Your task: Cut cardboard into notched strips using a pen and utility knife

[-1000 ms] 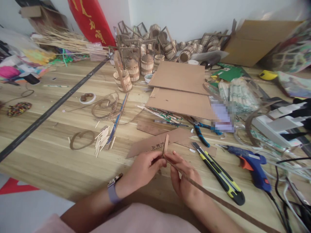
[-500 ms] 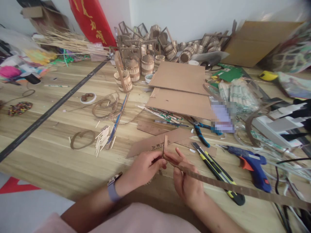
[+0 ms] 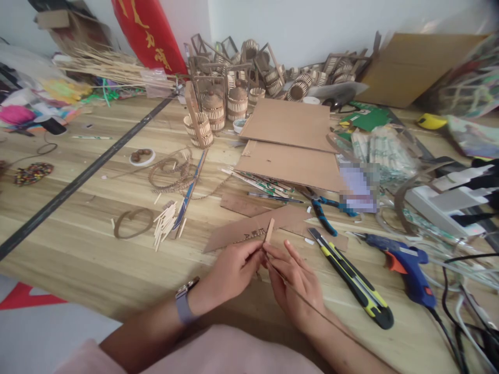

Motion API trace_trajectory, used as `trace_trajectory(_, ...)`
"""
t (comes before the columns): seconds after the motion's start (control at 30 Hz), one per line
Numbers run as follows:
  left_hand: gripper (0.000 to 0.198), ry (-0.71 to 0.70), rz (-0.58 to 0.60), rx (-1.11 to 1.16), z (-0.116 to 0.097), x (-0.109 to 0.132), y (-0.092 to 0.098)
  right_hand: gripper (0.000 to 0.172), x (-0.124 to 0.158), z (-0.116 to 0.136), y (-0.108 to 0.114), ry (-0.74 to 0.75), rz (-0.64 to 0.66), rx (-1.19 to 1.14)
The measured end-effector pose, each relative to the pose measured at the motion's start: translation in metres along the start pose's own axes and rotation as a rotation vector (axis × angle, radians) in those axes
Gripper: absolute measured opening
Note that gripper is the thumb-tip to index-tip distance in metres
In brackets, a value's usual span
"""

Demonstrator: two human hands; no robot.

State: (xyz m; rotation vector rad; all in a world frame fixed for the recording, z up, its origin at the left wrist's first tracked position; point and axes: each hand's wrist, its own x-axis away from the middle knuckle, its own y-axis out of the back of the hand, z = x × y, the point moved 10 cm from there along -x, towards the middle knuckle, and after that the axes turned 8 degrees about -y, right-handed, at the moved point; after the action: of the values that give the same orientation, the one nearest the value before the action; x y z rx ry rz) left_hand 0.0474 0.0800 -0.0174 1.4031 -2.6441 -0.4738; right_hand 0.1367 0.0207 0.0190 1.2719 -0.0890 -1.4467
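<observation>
My left hand (image 3: 234, 270) and my right hand (image 3: 294, 283) meet over the near edge of the wooden table (image 3: 78, 249). Both pinch a long thin brown strip (image 3: 268, 231). Its short end sticks up between my fingertips. The rest runs back along my right wrist, seen edge-on as a thin line. My left wrist wears a watch (image 3: 183, 304). Just beyond my fingers lies a cut piece of cardboard (image 3: 249, 234) with printing on it.
A yellow-black utility knife (image 3: 353, 285), a blue glue gun (image 3: 401, 265) and blue pliers (image 3: 325, 215) lie to the right. Small wooden sticks (image 3: 166, 223), a brown ring (image 3: 132, 223) and cardboard sheets (image 3: 290, 145) lie further out. Woven baskets (image 3: 222, 106) stand at the back.
The strip's long tail has swung from lying flat out to the right to running back along my right forearm. The upright end has tilted slightly right. My hands stay in place.
</observation>
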Motion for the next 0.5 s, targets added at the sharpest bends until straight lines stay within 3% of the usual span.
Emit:
trace_trajectory(0.27,0.027,0.010,0.007,-0.013,-0.002,0.001,0.003,0.016,-0.016,-0.005,0.019,-0.152,-0.135,-0.091)
trace_trajectory(0.5,0.029,-0.023,0.049,0.051,-0.004,0.001,-0.002,0.014,-0.015,0.004,0.018,-0.084,-0.125,-0.055)
